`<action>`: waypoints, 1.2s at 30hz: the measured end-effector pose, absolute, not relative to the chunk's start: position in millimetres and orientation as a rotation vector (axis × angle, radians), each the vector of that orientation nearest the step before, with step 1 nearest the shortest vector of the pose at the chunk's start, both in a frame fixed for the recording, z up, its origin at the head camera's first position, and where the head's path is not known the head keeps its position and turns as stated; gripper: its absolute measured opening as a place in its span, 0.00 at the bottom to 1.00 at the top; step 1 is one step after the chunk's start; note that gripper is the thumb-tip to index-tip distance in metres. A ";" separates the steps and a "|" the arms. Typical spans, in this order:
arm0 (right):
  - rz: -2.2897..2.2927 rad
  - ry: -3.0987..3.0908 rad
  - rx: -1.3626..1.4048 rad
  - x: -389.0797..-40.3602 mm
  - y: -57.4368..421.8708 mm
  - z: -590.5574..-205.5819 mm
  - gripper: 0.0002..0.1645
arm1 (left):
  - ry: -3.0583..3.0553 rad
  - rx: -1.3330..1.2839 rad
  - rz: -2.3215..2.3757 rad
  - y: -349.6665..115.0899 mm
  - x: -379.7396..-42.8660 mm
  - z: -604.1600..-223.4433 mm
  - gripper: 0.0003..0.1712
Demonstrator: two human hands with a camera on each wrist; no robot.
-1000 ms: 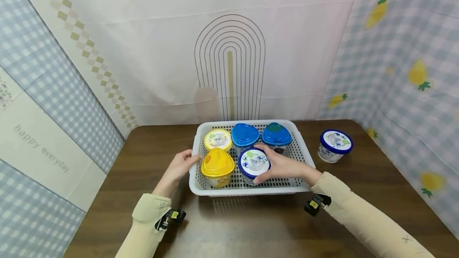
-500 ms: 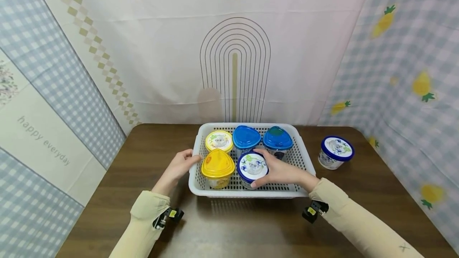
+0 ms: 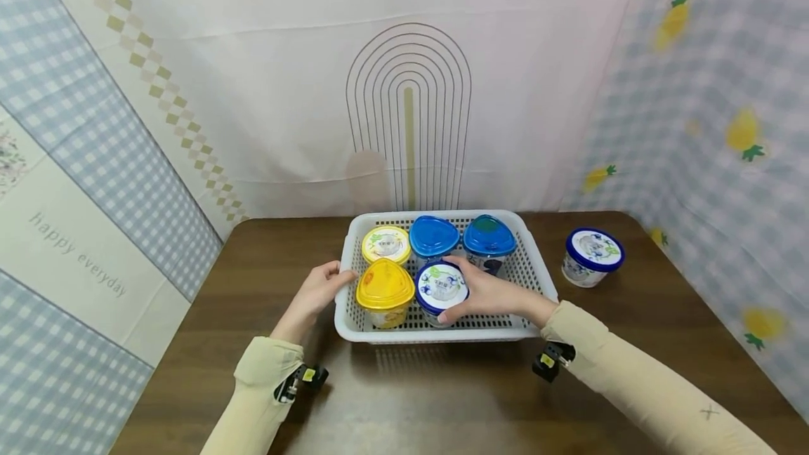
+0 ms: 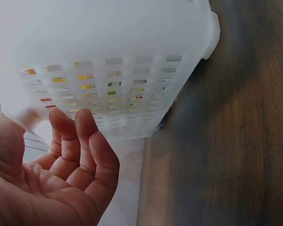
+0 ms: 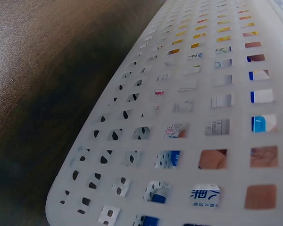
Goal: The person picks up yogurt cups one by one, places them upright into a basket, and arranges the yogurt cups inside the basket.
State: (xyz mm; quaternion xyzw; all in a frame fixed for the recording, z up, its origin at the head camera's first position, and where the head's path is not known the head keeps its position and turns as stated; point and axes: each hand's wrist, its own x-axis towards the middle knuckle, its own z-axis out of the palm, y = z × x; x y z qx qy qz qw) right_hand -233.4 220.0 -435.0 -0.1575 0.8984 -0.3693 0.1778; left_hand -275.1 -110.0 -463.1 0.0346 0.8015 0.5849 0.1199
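Head view looks down from above at the basket (image 3: pixel 537 279); both wrist views press close against its perforated walls

The basket (image 3: pixel 537 272) sits at the middle of the table (image 3: pixel 442 399), toward its far edge. In the basket, three tubs line the back wall and two stand in front of them, at the left and middle. The left hand (image 3: pixel 312 297) rests against the basket's left rim; the right hand (image 3: pixel 489 293) grips the front middle tub (image 3: pixel 442 286). A lone tub (image 3: pixel 590 256) stands on the table right of the basket.

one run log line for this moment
right hand: grips blue-rimmed cup in basket | left hand: on basket's left rim | other cup: on table
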 end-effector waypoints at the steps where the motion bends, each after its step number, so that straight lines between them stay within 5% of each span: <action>1: -1.037 2.541 -0.449 -235.0 219.6 -433.9 0.69 | 2.340 0.093 1.717 -110.7 -274.6 -463.2 0.17; 36: -0.964 2.573 -0.471 -236.3 225.5 -425.8 0.73 | 2.313 0.066 1.721 -110.3 -275.4 -464.1 0.19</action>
